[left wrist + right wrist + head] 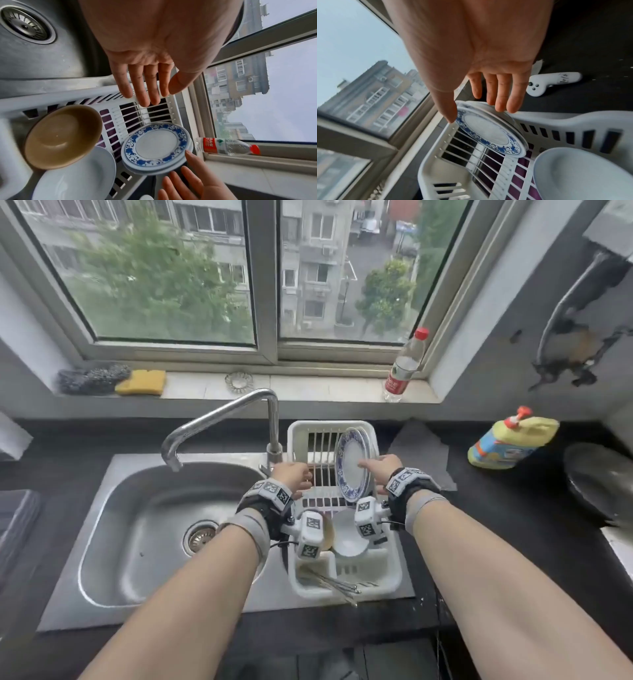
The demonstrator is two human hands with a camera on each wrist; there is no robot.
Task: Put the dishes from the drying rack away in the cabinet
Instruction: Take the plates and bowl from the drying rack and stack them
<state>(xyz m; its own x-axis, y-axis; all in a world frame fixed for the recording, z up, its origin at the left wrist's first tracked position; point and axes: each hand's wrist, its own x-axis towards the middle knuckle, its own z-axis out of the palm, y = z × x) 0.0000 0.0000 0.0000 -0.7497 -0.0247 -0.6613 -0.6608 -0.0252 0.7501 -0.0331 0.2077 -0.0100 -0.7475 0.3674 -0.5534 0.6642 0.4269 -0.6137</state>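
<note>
The task looks barely started: the white drying rack (pixel 390 580) by the sink (pixel 113 587) is well stocked, and no cabinet appears in any view, so nothing can be confirmed as put away. At the far right of the rack a blue-rimmed plate (pixel 352 465) stands on edge with at least one more plate stacked behind it; nearer the person sit a brown bowl (pixel 63 136) and a white bowl (pixel 75 175), and some chopsticks (pixel 329 583) lie in the near compartment. All of these are left to move. Both forearms reach forward over the rack. The right hand (pixel 380 469) is at the standing plates, thumb extended across the front face of the blue-rimmed plate and the fingers (pixel 505 97) straight, reaching over the top edge toward the back of the stack; the wrist view shows them spread and only just at the rim, so I judge this a grasp being set up rather than a closed hold. The left hand (pixel 293 475) hovers over the bare slots at the far left of the rack, fingers (pixel 142 88) straight and relaxed, holding nothing and apart from the plates.
</note>
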